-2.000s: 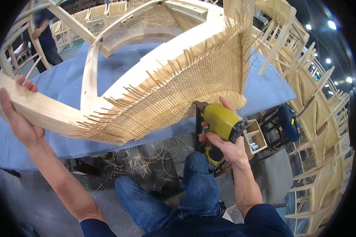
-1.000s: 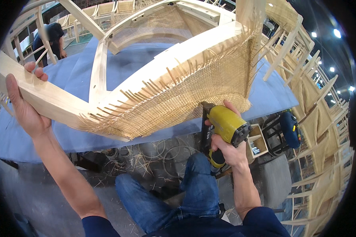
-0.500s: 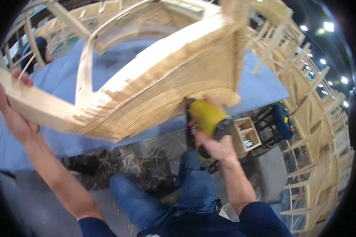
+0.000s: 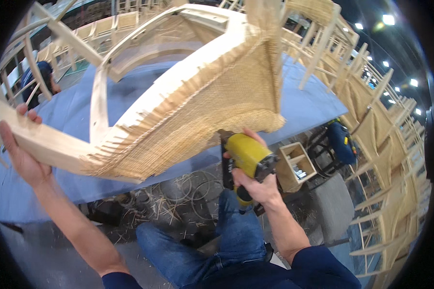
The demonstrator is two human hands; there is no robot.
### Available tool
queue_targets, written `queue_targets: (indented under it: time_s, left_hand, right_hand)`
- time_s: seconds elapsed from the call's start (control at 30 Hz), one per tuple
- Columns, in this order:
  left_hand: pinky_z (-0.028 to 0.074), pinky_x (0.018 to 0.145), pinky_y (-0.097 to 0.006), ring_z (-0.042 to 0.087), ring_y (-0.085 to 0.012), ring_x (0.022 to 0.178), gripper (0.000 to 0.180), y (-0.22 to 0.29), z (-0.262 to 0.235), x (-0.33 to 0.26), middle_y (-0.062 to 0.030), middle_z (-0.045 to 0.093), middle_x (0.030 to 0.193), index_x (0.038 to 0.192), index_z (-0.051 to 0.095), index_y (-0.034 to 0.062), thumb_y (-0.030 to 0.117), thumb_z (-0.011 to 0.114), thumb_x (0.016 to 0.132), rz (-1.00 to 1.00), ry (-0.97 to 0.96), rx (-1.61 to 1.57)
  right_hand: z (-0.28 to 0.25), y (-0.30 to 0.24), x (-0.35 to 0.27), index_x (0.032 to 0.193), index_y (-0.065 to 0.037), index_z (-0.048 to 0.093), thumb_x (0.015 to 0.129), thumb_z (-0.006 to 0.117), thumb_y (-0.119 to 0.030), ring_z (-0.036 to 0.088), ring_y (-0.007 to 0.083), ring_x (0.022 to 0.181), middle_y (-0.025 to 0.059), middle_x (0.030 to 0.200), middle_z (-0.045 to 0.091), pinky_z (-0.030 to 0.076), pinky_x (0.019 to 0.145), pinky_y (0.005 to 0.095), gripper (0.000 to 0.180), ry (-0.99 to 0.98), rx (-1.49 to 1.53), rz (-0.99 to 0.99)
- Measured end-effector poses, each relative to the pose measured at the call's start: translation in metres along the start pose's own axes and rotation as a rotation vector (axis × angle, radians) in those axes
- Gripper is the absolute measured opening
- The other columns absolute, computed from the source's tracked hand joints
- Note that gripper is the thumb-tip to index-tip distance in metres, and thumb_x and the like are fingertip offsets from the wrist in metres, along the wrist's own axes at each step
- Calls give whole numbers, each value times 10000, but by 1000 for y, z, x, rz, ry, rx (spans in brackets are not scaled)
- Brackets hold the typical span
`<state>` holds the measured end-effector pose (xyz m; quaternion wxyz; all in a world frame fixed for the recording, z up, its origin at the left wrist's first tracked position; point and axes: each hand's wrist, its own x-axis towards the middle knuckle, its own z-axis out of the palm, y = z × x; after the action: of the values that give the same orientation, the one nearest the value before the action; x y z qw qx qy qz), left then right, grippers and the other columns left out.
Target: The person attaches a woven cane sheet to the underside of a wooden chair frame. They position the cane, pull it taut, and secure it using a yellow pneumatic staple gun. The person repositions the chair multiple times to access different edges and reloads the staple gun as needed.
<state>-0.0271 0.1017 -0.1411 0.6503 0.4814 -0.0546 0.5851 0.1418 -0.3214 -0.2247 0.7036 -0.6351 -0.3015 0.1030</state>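
A pale wooden chair frame (image 4: 95, 103) with a woven panel (image 4: 212, 103) lies tilted on the blue-covered table (image 4: 308, 103). Cut strand ends fringe the panel along the wooden rail. On the left, my left hand (image 4: 28, 151) is wrapped round a chair leg (image 4: 43, 137), thumb on the near side and fingertips showing over the far side. My right hand (image 4: 255, 183) grips a yellow and black pneumatic stapler (image 4: 248, 151). The stapler's nose is at the lower edge of the woven panel; whether it touches I cannot tell.
A wooden box (image 4: 296, 166) with small metal pieces stands right of the stapler. Beside it are a blue bag-like object (image 4: 341, 142) and a grey seat (image 4: 330, 207). Strand scraps (image 4: 164, 207) and a coiled hose (image 4: 202, 185) lie on the floor. Many chairs (image 4: 386, 159) are stacked at right; another person (image 4: 38, 82) is far left.
The view has shifted a little and become sharper. Both hands keep their holds, and the stapler stays near the panel's lower edge.
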Motion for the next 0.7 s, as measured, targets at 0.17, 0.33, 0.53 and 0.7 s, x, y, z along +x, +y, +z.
queue_targets:
  time_s: [0.17,0.33,0.53,0.7]
  left_hand:
    - [505,891,-280,595,-175,978,577,4,-2,-2,-118,596,1095,1246,514,-27,505,520,1022,34,-56,85]
    - [536,801,-250,632,-175,907,582,4,16,-9,-122,623,990,1197,548,-21,521,582,988,103,40,142]
    - [528,854,-275,603,-186,960,588,6,12,-7,-129,605,1073,1244,479,-39,489,573,1001,134,9,148]
    - [515,865,-297,592,-210,961,582,6,9,-6,-133,604,1077,1240,487,-56,472,567,1008,55,-14,87]
  right_hand:
    - [6,-1,3,1525,-26,307,766,609,108,636,215,1133,151,1273,585,560,711,271,828,5,6,-29]
    - [9,3,7,1517,-20,321,758,592,110,643,230,1133,141,1270,586,535,891,315,816,-15,-16,-52]
    - [9,0,12,1542,-99,270,779,591,116,587,112,652,188,1123,644,502,571,237,856,-48,-73,-69]
    - [11,7,15,1543,-128,275,765,596,109,592,121,642,180,1106,647,495,551,234,874,-62,-75,-11]
